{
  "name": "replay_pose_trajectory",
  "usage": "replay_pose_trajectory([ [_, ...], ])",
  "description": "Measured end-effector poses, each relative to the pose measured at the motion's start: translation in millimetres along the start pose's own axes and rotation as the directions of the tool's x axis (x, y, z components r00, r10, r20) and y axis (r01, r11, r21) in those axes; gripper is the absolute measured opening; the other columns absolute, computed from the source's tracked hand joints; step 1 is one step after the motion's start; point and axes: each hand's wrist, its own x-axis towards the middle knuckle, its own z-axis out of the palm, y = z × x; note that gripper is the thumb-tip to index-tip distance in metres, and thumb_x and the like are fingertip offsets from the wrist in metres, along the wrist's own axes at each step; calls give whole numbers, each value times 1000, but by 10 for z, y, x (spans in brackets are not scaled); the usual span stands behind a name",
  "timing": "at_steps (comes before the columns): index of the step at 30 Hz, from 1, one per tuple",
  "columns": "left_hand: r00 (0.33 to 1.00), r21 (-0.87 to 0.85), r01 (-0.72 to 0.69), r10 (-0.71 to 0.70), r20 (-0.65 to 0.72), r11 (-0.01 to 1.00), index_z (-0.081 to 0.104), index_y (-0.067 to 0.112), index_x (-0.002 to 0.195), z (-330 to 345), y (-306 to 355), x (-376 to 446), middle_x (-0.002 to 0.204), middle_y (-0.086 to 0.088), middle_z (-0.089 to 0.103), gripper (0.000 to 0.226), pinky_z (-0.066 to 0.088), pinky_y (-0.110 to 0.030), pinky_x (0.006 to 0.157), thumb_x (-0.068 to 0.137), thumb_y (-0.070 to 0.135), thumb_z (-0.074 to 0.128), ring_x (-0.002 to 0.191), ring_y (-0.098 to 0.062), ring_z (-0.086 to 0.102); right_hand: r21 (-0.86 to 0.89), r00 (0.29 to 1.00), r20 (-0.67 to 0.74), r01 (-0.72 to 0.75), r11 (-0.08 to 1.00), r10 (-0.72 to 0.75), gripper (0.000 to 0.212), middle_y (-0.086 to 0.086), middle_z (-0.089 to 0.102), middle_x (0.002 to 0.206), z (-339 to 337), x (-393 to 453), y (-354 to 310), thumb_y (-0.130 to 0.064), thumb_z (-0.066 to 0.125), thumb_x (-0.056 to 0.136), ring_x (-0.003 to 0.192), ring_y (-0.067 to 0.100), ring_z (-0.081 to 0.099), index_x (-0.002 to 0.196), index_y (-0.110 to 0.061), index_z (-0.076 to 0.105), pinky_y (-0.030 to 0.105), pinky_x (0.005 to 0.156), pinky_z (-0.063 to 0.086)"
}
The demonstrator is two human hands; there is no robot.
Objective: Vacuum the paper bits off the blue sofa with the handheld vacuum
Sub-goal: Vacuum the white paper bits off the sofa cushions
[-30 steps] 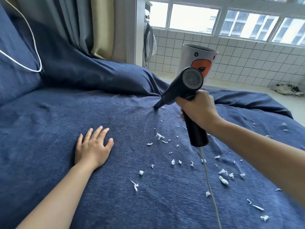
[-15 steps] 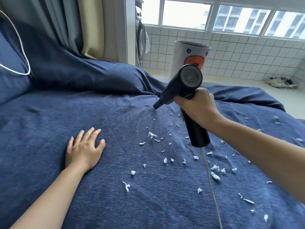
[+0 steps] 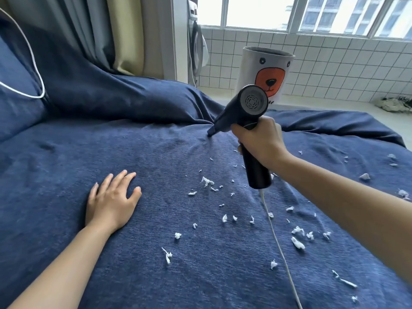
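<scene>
My right hand (image 3: 260,141) grips the handle of a black handheld vacuum (image 3: 243,108). Its narrow nozzle tip touches the blue sofa (image 3: 111,141) fabric at the far middle of the seat. A white cord (image 3: 278,241) hangs from the handle's lower end and trails toward me. Several white paper bits (image 3: 207,181) lie scattered on the seat, below and to the right of the nozzle. My left hand (image 3: 111,201) rests flat on the seat at the left, fingers spread, holding nothing.
A white fabric bin with an orange bear face (image 3: 265,74) stands beyond the sofa's far edge. A blue cushion with white piping (image 3: 20,85) sits at the left. Curtains (image 3: 100,30), a washing machine (image 3: 197,47) and a tiled wall under windows are behind.
The vacuum's nozzle stays at the far fabric fold. Bits near the nozzle tip in the earliest frame are gone. My left hand stays flat; the view has shifted slightly.
</scene>
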Motion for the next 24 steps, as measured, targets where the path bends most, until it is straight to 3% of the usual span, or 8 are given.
replay_pose_trajectory([
  [4, 1000, 1, -5, 5, -7, 1000, 30, 41, 146, 9, -8, 12, 157, 16, 22, 51, 2, -37, 119, 97, 52, 32, 146, -10, 12, -28, 1000, -14, 4, 1000, -4, 28, -4, 62, 52, 28, 25, 37, -29, 71, 81, 52, 16, 68, 58, -21, 58, 19, 52, 50],
  [7, 1000, 2, -1, 1, 1, 1000, 30, 40, 146, 1, -1, 4, 157, 16, 22, 50, 2, -36, 119, 97, 52, 33, 146, -10, 12, 0, 1000, -1, -14, 1000, 14, 25, 1, 61, 55, -113, 2, 50, -25, 71, 81, 51, 22, 69, 61, -12, 61, 26, 50, 54],
  [12, 998, 23, 34, -35, 54, 999, 23, 39, 149, -9, 49, -16, 159, 15, 15, 53, 0, -38, 119, 98, 52, 27, 148, -12, 8, -60, 999, 32, -15, 998, 17, 28, 3, 60, 55, -400, -144, -38, -22, 71, 82, 35, -2, 53, 62, -5, 62, 8, 37, 37],
  [14, 996, 22, 53, -54, 69, 998, 21, 38, 150, -18, 92, -58, 159, 14, 13, 54, 0, -39, 119, 98, 51, 27, 148, -13, 7, -63, 998, 62, -20, 998, 24, 27, 7, 61, 56, -494, -239, -85, -21, 71, 83, 34, -2, 51, 67, 0, 66, 8, 35, 34],
  [18, 994, 6, 66, -66, 91, 998, 19, 35, 151, -60, 179, -241, 160, 13, 12, 57, 0, -39, 120, 98, 51, 30, 148, -15, 5, -61, 992, 123, -12, 998, 19, 29, 17, 70, 63, -609, -453, -172, -22, 71, 81, 38, 7, 58, 71, 5, 69, 16, 42, 47],
  [21, 992, 3, 58, -58, 108, 998, 18, 35, 152, -89, 218, -386, 160, 13, 10, 58, 0, -39, 120, 97, 51, 29, 148, -15, 3, -57, 990, 138, -2, 998, 9, 27, 19, 72, 68, -683, -604, -233, -20, 71, 80, 42, 15, 65, 67, 3, 66, 30, 50, 56],
  [24, 989, 10, 67, -68, 133, 998, 15, 35, 152, -116, 262, -544, 160, 14, 6, 58, -1, -39, 120, 98, 52, 27, 149, -15, 1, -41, 984, 175, 8, 999, -1, 26, 19, 71, 67, -766, -749, -290, -18, 72, 80, 48, 23, 69, 59, -6, 63, 35, 53, 59],
])
